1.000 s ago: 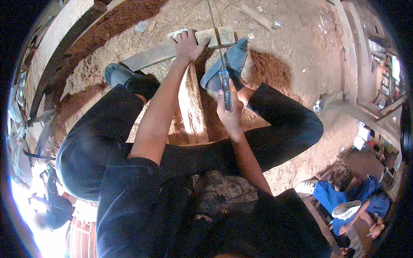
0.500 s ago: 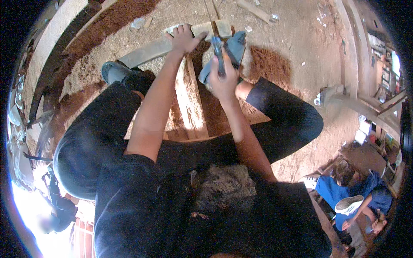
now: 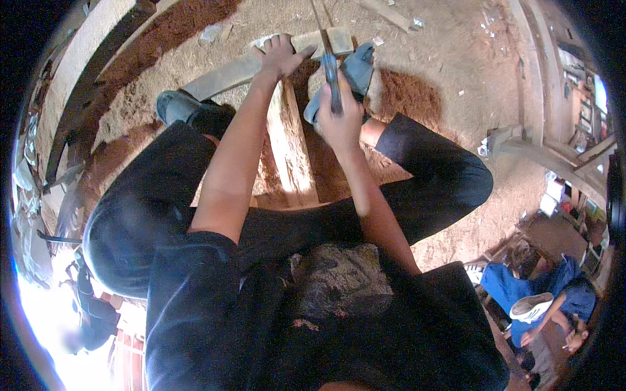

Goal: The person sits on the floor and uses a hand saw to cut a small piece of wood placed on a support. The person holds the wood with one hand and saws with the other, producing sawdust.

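Note:
My left hand [image 3: 280, 57] lies on a long wooden plank [image 3: 225, 78], fingers spread and nothing in its grip. My right hand [image 3: 342, 120] is closed round the blue and dark handle of a handsaw [image 3: 331, 78]. The saw's thin blade runs up and away from me, crossing the plank close to its right end. Beneath the plank, a sunlit wooden piece [image 3: 288, 143] stretches back between my legs. My right foot, in a grey-blue shoe [image 3: 357, 70], is beside the saw and the plank's right end. The blade's contact with the wood is too small to make out.
Sawdust covers the dirt ground [image 3: 450, 39]. Big timber beams [image 3: 98, 58] curve along the left, and an offcut [image 3: 390, 14] lies at the far side. A wooden frame [image 3: 554, 153] stands at right. Another person [image 3: 538, 293] in blue sits at lower right.
The saw and my right hand have shifted very slightly within the view. My left hand stays on the plank, and the whole view has moved a little.

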`<state>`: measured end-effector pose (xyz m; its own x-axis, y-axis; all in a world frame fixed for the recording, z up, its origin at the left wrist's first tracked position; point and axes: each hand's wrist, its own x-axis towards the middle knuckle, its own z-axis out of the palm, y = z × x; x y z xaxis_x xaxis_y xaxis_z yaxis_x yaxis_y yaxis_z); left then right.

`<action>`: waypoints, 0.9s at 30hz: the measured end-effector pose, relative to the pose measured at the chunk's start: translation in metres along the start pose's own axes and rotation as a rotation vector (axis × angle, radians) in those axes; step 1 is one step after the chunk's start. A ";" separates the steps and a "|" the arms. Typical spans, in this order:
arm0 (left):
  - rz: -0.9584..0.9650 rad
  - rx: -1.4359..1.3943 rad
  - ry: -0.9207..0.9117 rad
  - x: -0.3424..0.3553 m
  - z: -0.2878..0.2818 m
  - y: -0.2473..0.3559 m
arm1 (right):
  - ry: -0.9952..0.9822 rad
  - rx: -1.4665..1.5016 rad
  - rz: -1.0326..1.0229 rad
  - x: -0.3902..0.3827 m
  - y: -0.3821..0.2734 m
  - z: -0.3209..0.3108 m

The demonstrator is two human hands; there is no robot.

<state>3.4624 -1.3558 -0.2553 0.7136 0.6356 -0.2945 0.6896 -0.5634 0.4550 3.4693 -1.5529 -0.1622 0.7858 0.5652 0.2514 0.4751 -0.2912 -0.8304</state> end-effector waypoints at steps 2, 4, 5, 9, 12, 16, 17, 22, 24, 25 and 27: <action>-0.012 -0.017 -0.011 0.004 0.000 -0.001 | -0.060 -0.002 0.047 -0.048 0.019 -0.016; -0.045 -0.001 -0.005 0.005 0.001 -0.004 | -0.050 0.014 -0.022 -0.029 0.004 -0.014; -0.037 -0.005 0.003 0.006 0.002 -0.003 | -0.040 0.011 -0.055 -0.019 -0.003 -0.016; 0.011 -0.005 -0.019 0.001 -0.001 0.010 | -0.057 0.003 0.107 0.044 -0.010 0.002; -0.039 -0.006 -0.036 0.003 -0.003 -0.003 | -0.080 0.039 0.117 0.006 -0.013 -0.002; -0.035 0.005 -0.048 -0.001 -0.005 0.010 | -0.065 -0.097 0.194 -0.045 -0.015 -0.030; -0.016 0.016 -0.038 0.000 0.000 0.004 | -0.045 -0.029 0.279 -0.039 -0.014 -0.032; 0.019 -0.008 0.003 0.001 -0.002 0.004 | 0.080 0.428 0.562 -0.006 -0.023 -0.081; 0.061 -0.011 -0.005 -0.010 -0.008 -0.002 | 0.120 0.202 0.350 -0.001 -0.035 -0.113; 0.120 -0.023 0.003 -0.013 -0.014 -0.001 | 0.180 0.328 0.412 -0.004 -0.025 -0.134; 0.252 -0.031 0.051 -0.018 -0.017 -0.019 | 0.227 0.435 0.404 -0.001 -0.040 -0.168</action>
<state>3.4345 -1.3475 -0.2443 0.8547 0.5034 -0.1267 0.4864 -0.6912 0.5345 3.5156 -1.6712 -0.0459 0.9564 0.2849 -0.0646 -0.0435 -0.0800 -0.9958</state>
